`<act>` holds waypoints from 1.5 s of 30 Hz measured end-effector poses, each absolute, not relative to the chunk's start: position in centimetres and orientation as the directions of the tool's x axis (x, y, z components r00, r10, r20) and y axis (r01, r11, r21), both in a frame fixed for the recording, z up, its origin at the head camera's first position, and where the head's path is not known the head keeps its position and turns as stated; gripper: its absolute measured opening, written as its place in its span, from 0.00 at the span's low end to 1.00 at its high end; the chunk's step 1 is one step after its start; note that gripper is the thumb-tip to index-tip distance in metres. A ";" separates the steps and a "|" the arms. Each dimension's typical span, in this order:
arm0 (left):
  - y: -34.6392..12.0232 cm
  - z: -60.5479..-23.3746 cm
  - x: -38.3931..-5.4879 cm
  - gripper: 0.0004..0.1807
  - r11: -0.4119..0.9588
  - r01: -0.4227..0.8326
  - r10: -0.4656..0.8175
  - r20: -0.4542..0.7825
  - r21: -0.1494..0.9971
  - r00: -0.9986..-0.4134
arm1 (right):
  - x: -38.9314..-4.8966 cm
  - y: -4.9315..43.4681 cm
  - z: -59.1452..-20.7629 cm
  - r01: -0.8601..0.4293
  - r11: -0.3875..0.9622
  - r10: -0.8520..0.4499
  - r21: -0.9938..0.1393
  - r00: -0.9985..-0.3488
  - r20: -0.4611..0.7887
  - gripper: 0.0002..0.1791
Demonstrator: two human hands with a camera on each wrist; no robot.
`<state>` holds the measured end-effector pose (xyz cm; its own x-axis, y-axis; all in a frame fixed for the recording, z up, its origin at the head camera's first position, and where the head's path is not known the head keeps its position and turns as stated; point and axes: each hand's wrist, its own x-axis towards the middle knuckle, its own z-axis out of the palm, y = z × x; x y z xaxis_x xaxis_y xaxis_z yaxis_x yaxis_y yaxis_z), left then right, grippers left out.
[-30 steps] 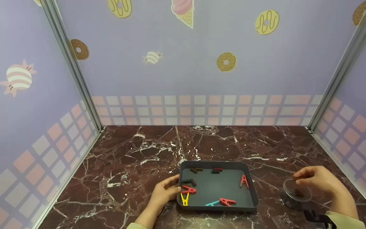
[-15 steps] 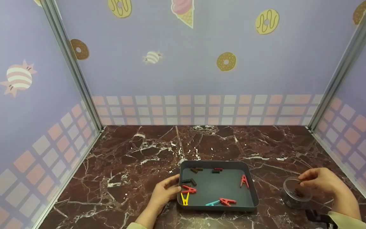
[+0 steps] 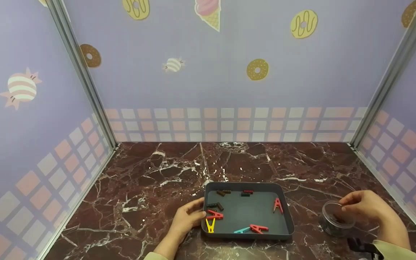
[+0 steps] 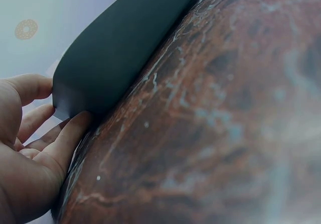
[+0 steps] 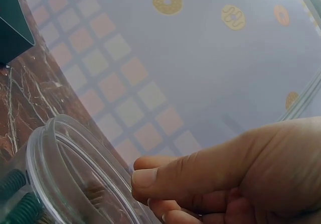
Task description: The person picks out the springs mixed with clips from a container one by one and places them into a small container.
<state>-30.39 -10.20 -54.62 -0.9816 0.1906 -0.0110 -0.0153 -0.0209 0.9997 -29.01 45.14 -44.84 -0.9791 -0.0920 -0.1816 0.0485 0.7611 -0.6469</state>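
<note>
Head cam first. The thing that bugs me is the clear tub (image 3: 332,230), sitting near the tray (image 3: 247,237) at roughly its 3 o'clock. It looks light, so if the right grip (image 3: 366,206) catches the rim, I reckon it could tip and spill onto the desk (image 3: 164,173). That grip is narrow, fingertips bunched over the mouth at the tub's 1 o'clock, but I can't tell if anything is pinched there. The left grip (image 3: 189,218) is fairly wide, fingers against the tray's outer wall at 9 o'clock; press too hard and the tray might slide toward the tub. Looks-wise the tray is dark grey, shallow, rounded corners, with brown pieces (image 3: 221,193) at 11 o'clock, a yellow clip (image 3: 210,226) at 8 and a red clip (image 3: 277,206) at 3.

Left wrist cam: tray wall at 11 o'clock, smooth and matte, hand coming in from 8. The fingers touch it rather than wrap it, so my guess is they'd slip off if it got bumped.

Right wrist cam: tub at 7 o'clock, see-through with a ridged double rim, green coils (image 5: 24,210) and a brown coil (image 5: 94,195) inside. Those look small and springy, so a sloppy pinch could ping one away. Thumb overlaps finger right by the rim, hiding whatever might be between.
</note>
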 end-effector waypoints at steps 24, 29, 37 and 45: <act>-10.1 -54.6 -30.3 0.34 -0.038 -0.022 0.190 -0.015 0.999 -0.982 | -29.1 45.0 -44.9 0.093 0.739 -0.069 -0.668 -0.975 -0.212 0.18; -10.2 -54.5 -30.3 0.34 -0.041 -0.023 0.197 -0.014 0.999 -0.980 | -29.1 45.0 -44.8 0.065 0.756 -0.076 -0.652 -0.980 -0.186 0.18; -10.1 -54.5 -30.2 0.34 -0.043 -0.037 0.191 -0.028 0.998 -0.981 | -28.9 44.4 -44.5 0.025 0.752 -0.082 -0.658 -0.988 -0.132 0.20; -10.1 -54.6 -30.3 0.34 -0.024 -0.017 0.191 -0.012 1.000 -0.982 | -29.1 43.3 -44.2 0.023 0.714 -0.067 -0.700 -0.993 -0.101 0.23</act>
<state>-30.30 -10.13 -54.64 -0.9815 0.1909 -0.0124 -0.0172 -0.0239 0.9996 -29.08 43.35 -44.22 -0.9926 -0.0672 -0.1010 0.0229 0.7135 -0.7003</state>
